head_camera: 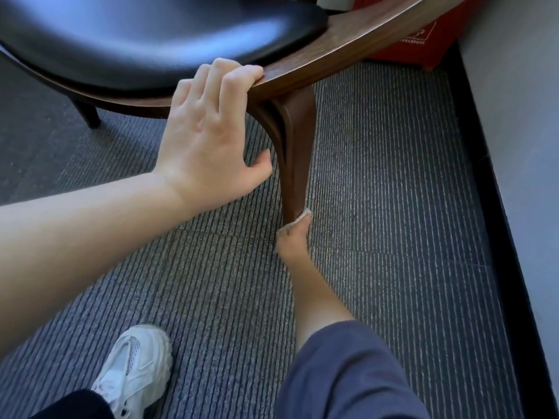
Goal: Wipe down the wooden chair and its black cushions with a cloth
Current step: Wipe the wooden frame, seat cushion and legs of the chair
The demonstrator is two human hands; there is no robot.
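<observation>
From the head view, the left hand (211,128) hooks its fingers over the curved wooden seat edge (302,74) of the chair while the thumb hangs free beside the top of the front leg (298,152); this grip looks meant to brace the chair, and perhaps the person's own balance, while the work goes on low down; the right hand (292,237) reaches down to the foot of that leg, closed around a small pale cloth (302,216) of which only a sliver shows between thumb and wood, pressed against the leg just above the striped carpet (393,207); the black seat cushion (145,34) sits on the wooden shell above, untouched by either hand; a white sneaker (136,376) is planted near the leg, which suggests a crouch; a red box (423,46) stands behind the chair against the wall, well apart from the hands.
</observation>
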